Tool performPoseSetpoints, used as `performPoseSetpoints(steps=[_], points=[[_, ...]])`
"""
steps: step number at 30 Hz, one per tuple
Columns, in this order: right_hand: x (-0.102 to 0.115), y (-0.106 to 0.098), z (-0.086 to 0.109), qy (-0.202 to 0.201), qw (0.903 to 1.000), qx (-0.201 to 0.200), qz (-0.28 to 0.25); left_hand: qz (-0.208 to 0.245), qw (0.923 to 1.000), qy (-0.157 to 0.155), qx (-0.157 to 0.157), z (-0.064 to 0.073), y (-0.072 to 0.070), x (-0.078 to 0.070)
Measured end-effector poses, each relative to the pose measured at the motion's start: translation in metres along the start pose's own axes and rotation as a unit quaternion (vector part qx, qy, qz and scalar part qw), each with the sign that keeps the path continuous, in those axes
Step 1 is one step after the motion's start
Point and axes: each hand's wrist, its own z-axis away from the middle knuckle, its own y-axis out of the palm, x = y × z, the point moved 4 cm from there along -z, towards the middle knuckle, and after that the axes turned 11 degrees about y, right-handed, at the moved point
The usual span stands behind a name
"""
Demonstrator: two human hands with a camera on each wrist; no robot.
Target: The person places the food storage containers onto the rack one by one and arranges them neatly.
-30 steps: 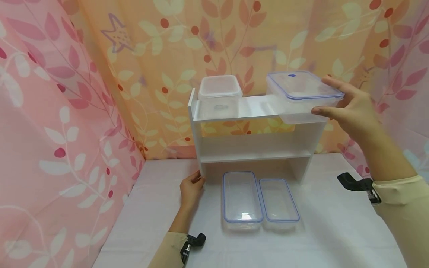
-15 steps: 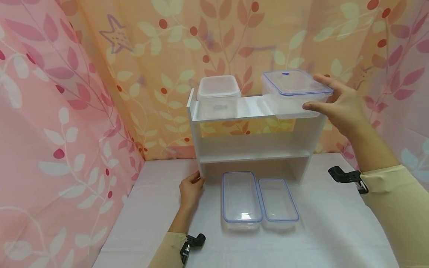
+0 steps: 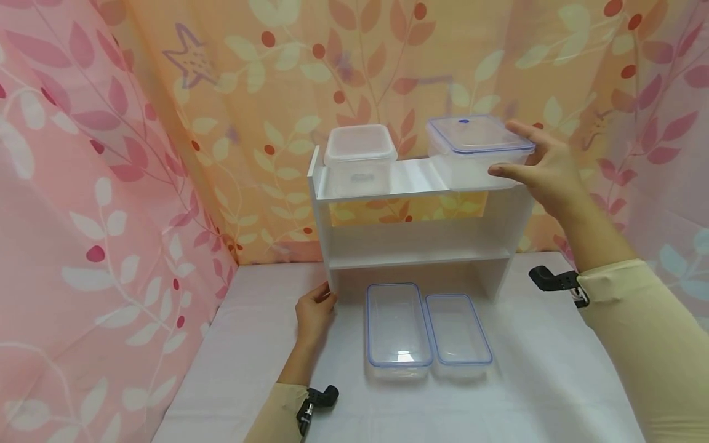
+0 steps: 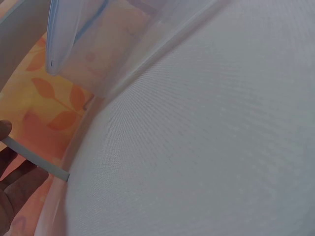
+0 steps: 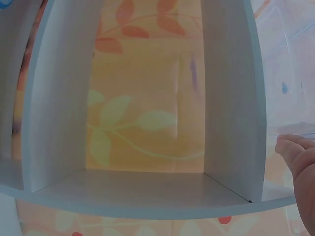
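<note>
My right hand grips the right end of a clear food container with a blue-edged lid, thumb in front and fingers behind. The container overlaps the right part of the top board of a white shelf. In the right wrist view, the fingers lie against the clear plastic above the board. At the shelf's lower left, my left hand pinches the side panel; the left wrist view shows thumb and fingers on either side of its edge.
A smaller container with a whitish lid stands on the top board's left end. Two blue-rimmed containers, a larger one and a smaller one, sit side by side on the white tabletop. Patterned curtains hang behind.
My right hand has moved the food container leftward and slightly back, in over the right end of the top board. The left hand stays at the side panel.
</note>
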Motion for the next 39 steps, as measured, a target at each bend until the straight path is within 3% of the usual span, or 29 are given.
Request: performPoseSetpoints(steps=[19, 28, 39], points=[[-0.009, 0.011, -0.015, 0.018, 0.9995, 0.023, -0.015, -0.001, 0.9999, 0.010, 0.000, 0.000, 0.001, -0.001], [-0.004, 0.014, -0.013, 0.028, 0.9993, 0.008, 0.025, 0.006, 1.0000, -0.001, 0.001, 0.000, 0.001, 0.002], [0.000, 0.018, -0.009, 0.001, 0.9999, 0.016, -0.006, 0.000, 1.0000, -0.005, 0.004, -0.001, 0.001, 0.002]])
